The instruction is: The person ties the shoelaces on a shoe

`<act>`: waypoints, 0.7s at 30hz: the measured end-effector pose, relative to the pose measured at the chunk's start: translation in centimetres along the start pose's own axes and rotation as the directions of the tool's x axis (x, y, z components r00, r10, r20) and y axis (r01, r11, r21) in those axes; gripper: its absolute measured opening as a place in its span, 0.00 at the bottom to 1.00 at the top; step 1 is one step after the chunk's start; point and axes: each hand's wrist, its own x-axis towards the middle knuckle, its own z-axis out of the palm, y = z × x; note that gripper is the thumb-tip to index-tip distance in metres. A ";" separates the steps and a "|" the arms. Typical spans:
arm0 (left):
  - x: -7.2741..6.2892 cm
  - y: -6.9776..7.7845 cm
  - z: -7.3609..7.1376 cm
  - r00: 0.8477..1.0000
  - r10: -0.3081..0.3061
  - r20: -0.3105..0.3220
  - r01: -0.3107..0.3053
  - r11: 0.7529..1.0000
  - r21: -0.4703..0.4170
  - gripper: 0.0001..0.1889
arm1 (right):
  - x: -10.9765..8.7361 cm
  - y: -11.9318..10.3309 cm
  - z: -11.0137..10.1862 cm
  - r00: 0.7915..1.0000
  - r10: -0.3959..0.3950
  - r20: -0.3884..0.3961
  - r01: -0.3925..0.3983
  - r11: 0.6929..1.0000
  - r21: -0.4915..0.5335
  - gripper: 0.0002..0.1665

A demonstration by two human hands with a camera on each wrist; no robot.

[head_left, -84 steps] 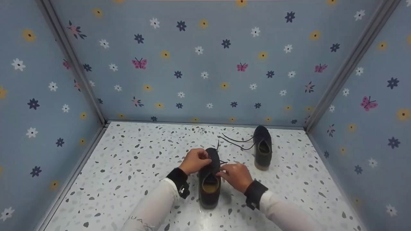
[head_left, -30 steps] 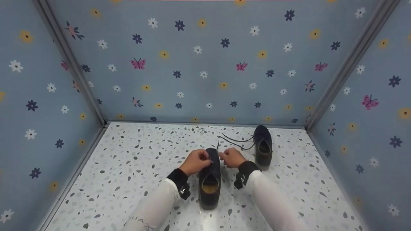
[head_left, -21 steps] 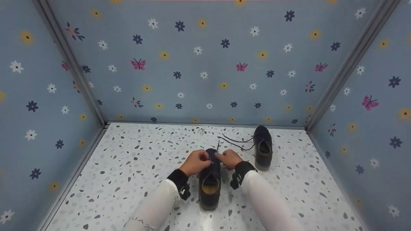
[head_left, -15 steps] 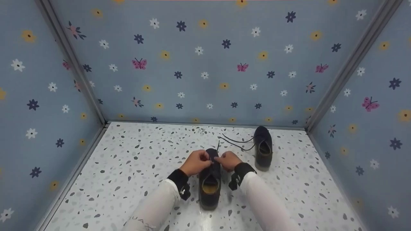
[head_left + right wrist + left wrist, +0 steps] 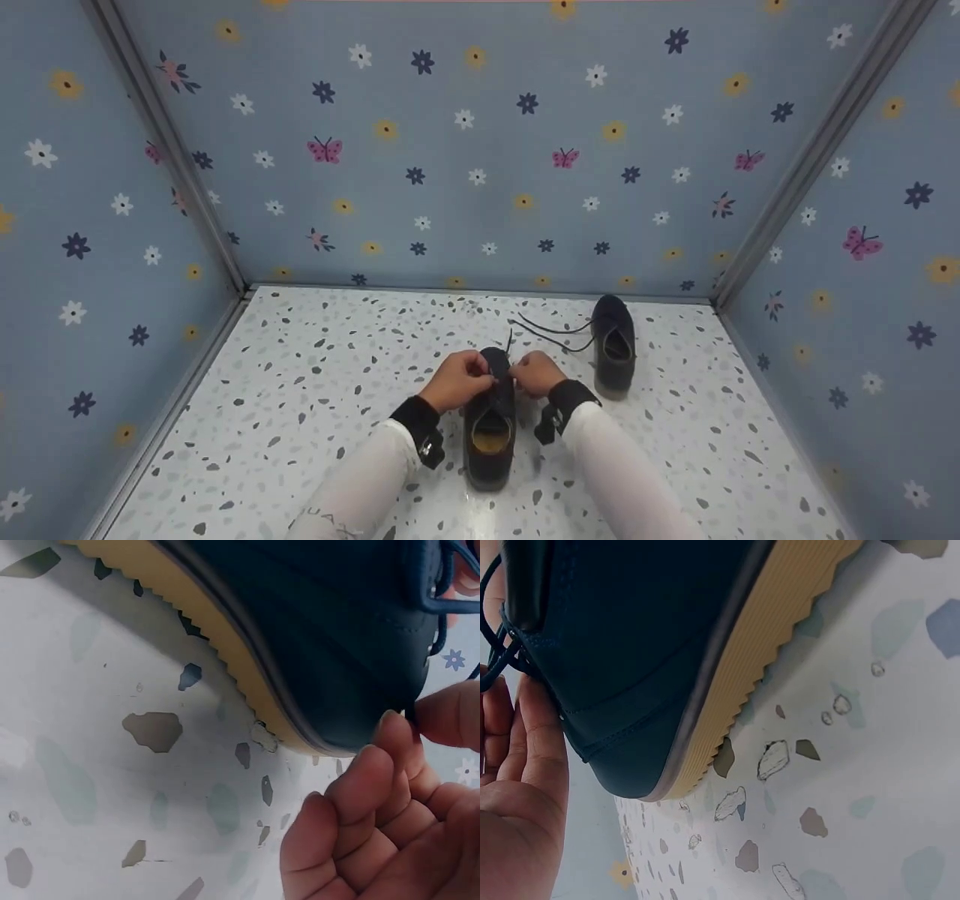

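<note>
A dark blue lace-up shoe (image 5: 487,471) stands on the floor, toe pointing away from me. My left hand (image 5: 454,381) is over its front from the left, thumb and fingers brought together at the shoelace (image 5: 508,657); the left wrist view hides the thumb. On the other side, my right hand (image 5: 538,375) pinches a thin dark bit of lace (image 5: 410,714) between thumb and forefinger, close to the toe. Looped lace (image 5: 429,596) lies at the eyelets in the right wrist view. One loose lace end (image 5: 510,341) sticks out past the toe.
To the right, nearer the back wall (image 5: 480,225), stands a matching shoe (image 5: 615,375). Its two untied laces (image 5: 551,329) trail leftward across the speckled white floor (image 5: 315,390). Flower-patterned side walls (image 5: 862,300) close off both sides.
My right hand has moved forward from beside the shoe's opening to its toe, briefly over the front, then slightly back right. My left hand and both shoes have stayed put.
</note>
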 end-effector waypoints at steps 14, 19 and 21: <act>-0.1 0.3 -0.1 1.000 0.003 -0.007 -0.003 1.000 -0.024 0.06 | -0.2 -1.2 -2.2 0.997 -0.014 -0.073 0.040 0.930 0.366 0.17; -0.1 0.3 0.0 1.000 -0.001 -0.008 0.001 1.000 -0.015 0.06 | -0.6 -1.6 -2.9 0.999 -0.022 -0.050 0.044 0.860 0.508 0.13; -0.1 0.2 0.0 1.000 0.000 -0.005 0.000 1.000 -0.018 0.06 | -0.7 -1.7 -3.0 0.999 -0.025 -0.034 0.040 0.838 0.544 0.13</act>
